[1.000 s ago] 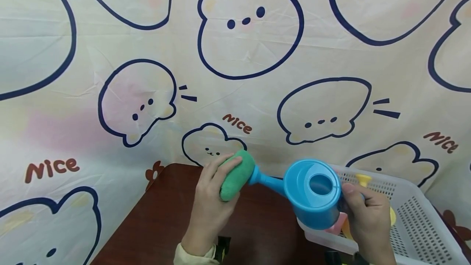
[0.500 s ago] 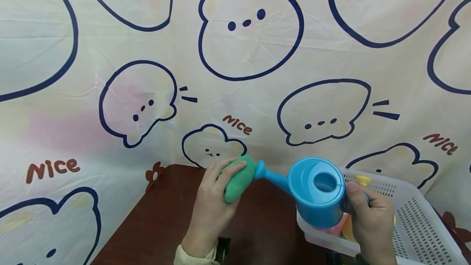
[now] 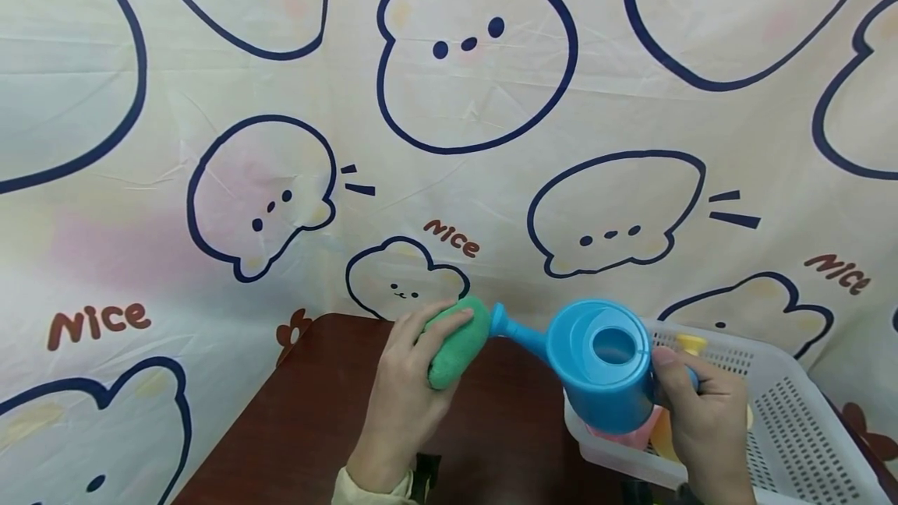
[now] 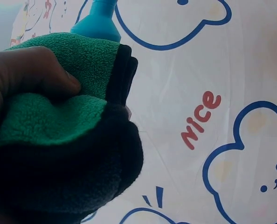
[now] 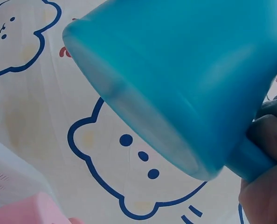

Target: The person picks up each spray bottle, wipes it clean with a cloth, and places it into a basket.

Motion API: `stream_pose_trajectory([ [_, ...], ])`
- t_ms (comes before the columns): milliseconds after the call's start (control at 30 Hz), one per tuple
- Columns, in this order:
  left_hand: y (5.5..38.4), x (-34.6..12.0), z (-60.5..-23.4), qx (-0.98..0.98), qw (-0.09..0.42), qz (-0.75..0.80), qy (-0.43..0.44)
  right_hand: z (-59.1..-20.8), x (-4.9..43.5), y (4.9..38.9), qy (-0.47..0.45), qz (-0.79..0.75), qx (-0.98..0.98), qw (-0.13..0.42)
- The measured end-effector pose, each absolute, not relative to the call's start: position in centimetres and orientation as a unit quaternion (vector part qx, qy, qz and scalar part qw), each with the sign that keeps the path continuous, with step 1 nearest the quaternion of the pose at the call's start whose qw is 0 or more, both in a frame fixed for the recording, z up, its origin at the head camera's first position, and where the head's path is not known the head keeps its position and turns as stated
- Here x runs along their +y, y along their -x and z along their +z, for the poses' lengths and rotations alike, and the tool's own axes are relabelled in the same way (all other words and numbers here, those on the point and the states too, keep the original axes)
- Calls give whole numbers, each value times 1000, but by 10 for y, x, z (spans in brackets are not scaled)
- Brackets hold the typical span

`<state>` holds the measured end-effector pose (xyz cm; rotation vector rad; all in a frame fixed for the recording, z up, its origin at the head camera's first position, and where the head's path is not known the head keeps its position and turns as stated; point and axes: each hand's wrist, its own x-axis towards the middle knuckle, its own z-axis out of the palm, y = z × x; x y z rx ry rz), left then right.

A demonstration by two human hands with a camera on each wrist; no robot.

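Note:
A folded green cloth (image 3: pixel 459 345) with dark edging (image 4: pixel 124 74) is gripped by my left hand (image 3: pixel 403 396), thumb pressed into its fold in the left wrist view. My right hand (image 3: pixel 705 411) grips the handle of a blue toy watering can (image 3: pixel 599 365), fingers curled round it. The can's spout (image 3: pixel 519 332) points left, its flared tip right at the cloth. In the right wrist view the can's body (image 5: pixel 185 79) fills the upper part, seen from below, its base tilted.
Behind and below the can stands a white perforated basket (image 3: pixel 807 411) holding a pink item (image 3: pixel 627 435), an orange item (image 3: pixel 662 436) and a yellow piece (image 3: pixel 691 344). Underneath is a dark brown table (image 3: pixel 295 427). A cartoon-printed curtain (image 3: pixel 449 185) hangs close behind.
The watering can shifted right, its spout tip drawing back from the cloth, then came slightly left again. The cloth and left hand moved a little right and down.

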<state>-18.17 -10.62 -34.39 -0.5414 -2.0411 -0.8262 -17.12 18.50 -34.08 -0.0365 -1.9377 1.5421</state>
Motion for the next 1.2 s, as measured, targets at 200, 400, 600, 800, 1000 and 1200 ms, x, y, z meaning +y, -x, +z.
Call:
stream_pose_trajectory([
  [200, 181, -106, -343, -813, 427, -330, 217, -340, 186, 168, -1, 544, -779, 312],
  [400, 182, -105, -344, -811, 430, -335, 214, -339, 187, 166, -21, 513, -803, 303],
  [600, 183, -105, -345, -810, 409, -377, 187, -339, 188, 163, -51, 520, -795, 306],
  [800, 181, -112, -344, -776, 304, -524, 174, -354, 201, 172, -138, 635, -699, 298],
  [1000, 177, -118, -339, -708, 174, -662, 171, -361, 214, 177, -211, 726, -599, 265],
  [1200, 174, -115, -338, -650, 63, -736, 181, -360, 211, 179, -225, 771, -537, 258],
])
